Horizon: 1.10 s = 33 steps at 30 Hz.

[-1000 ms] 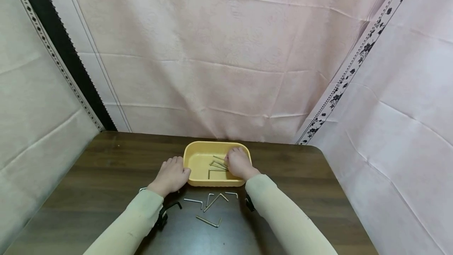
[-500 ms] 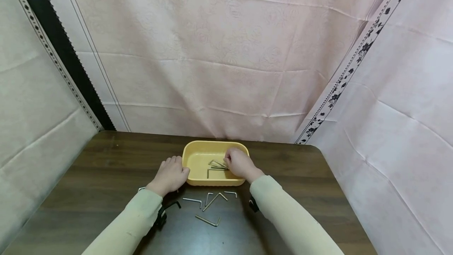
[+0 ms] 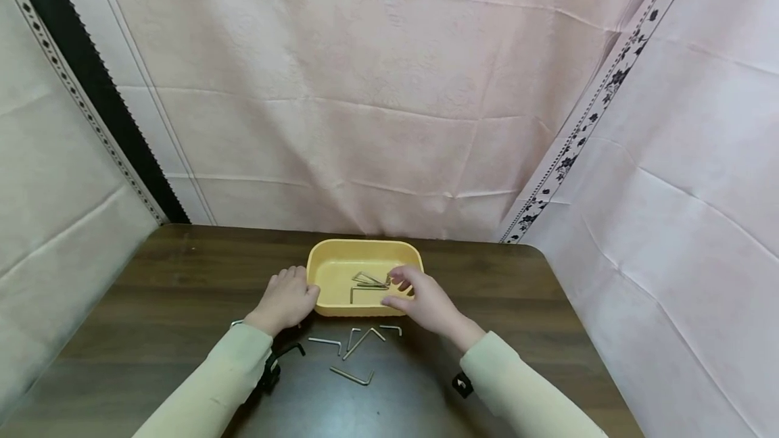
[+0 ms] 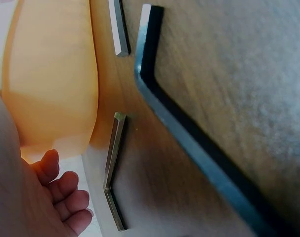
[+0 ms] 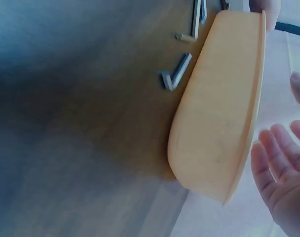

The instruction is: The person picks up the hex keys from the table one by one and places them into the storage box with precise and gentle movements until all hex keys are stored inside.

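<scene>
Head view: the left hand [image 3: 285, 299] grips the left end of the yellow tray [image 3: 365, 312], thumb at the rim. The right hand [image 3: 429, 303] hovers over the tray's right end — fingers parted from the thumb, holding nothing. Hex keys [image 3: 369, 288] lie bunched inside near those fingertips; more loose keys [image 3: 324, 341] are scattered across the wooden table [image 3: 414, 391] in front — a black key [image 4: 192, 153] nearest the left sleeve [image 3: 213, 377].
</scene>
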Tool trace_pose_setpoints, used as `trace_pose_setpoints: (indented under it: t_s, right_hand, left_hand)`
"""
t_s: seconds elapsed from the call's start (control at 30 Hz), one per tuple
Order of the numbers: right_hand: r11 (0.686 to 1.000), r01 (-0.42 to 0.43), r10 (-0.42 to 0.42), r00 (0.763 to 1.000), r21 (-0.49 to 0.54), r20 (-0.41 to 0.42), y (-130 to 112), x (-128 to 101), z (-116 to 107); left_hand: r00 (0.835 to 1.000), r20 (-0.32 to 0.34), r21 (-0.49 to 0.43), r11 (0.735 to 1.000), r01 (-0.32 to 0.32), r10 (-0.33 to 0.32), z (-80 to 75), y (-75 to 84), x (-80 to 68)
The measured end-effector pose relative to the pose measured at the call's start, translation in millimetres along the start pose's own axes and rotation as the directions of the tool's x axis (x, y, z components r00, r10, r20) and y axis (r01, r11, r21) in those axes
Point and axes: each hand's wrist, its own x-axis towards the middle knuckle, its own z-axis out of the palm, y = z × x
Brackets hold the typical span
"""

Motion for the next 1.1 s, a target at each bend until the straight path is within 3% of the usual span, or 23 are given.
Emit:
trace_pose_setpoints:
  t_s: [0.13,0.33,0.47,0.9,1.1]
  right_hand:
    - [0.998,0.054,-0.054,0.998,0.017,0.017,0,-13,3]
    - [0.983,0.159,-0.161,0.987,-0.088,-0.023,-4,-23,5]
    - [0.973,0.205,-0.209,0.977,-0.106,-0.035,-6,-27,8]
    - [0.966,0.243,-0.24,0.97,-0.094,0.041,-10,-43,22]
    - [0.979,0.176,-0.169,0.983,-0.103,0.073,-2,-52,23]
  left_hand:
    - [1.0,0.004,-0.005,1.0,0.003,-0.003,-1.9,-0.3,-0.9]
    - [1.0,0.001,-0.011,1.0,-0.001,0.001,-2.2,-0.8,-1.0]
    - [1.0,0.001,-0.01,1.0,0.001,-0.001,-0.8,-1.4,-0.6]
    - [1.0,-0.017,0.01,1.0,-0.008,0.008,0.4,-2.0,0.9]
    - [1.0,-0.011,0.004,1.0,-0.006,0.006,0.3,-0.8,-0.5]
